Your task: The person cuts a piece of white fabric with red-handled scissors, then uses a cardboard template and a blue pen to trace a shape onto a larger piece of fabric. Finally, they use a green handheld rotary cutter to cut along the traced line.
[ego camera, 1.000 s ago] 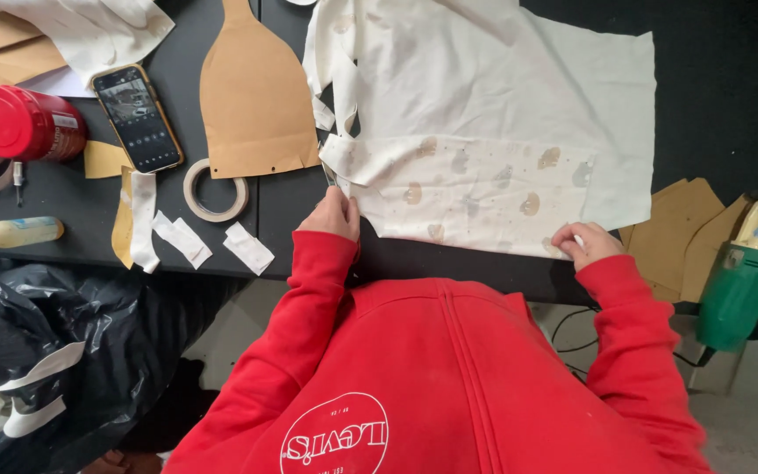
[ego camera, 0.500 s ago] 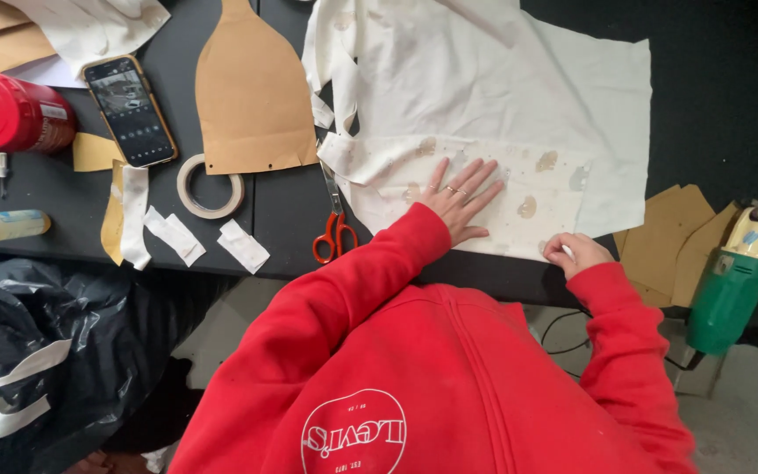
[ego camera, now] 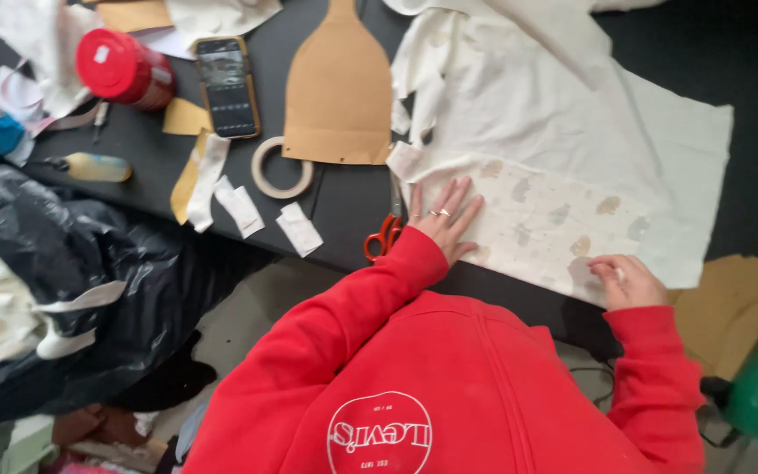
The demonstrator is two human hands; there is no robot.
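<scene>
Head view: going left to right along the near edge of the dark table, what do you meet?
Yellow bottle → tape roll → scissors → left hand flat on the spotted cloth → right hand at the cloth's near edge.

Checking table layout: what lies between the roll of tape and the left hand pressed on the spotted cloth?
In the head view, red-handled scissors lie on the dark table between the tape roll and the left hand, beside the spotted cloth.
</scene>
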